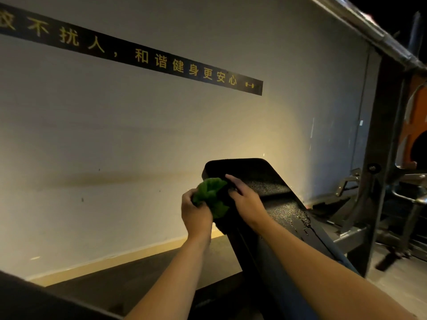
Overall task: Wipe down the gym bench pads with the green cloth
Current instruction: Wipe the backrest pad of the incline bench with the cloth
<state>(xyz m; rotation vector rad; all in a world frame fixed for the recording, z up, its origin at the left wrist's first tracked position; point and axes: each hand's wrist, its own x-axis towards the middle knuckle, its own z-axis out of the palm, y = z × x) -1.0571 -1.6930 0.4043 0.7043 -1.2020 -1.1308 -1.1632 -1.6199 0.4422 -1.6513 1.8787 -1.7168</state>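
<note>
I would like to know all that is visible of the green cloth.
The green cloth is bright, soft-looking fabric, crumpled into a loose bunch with many folds. The left hand grips its lower left part. The cloth sits against the left edge of the black, textured bench pad, near the pad's upper end. The right hand lies on the pad beside the cloth; whether they touch is unclear.

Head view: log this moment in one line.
left hand grips green cloth | cloth at bench pad edge | right hand on pad
</note>
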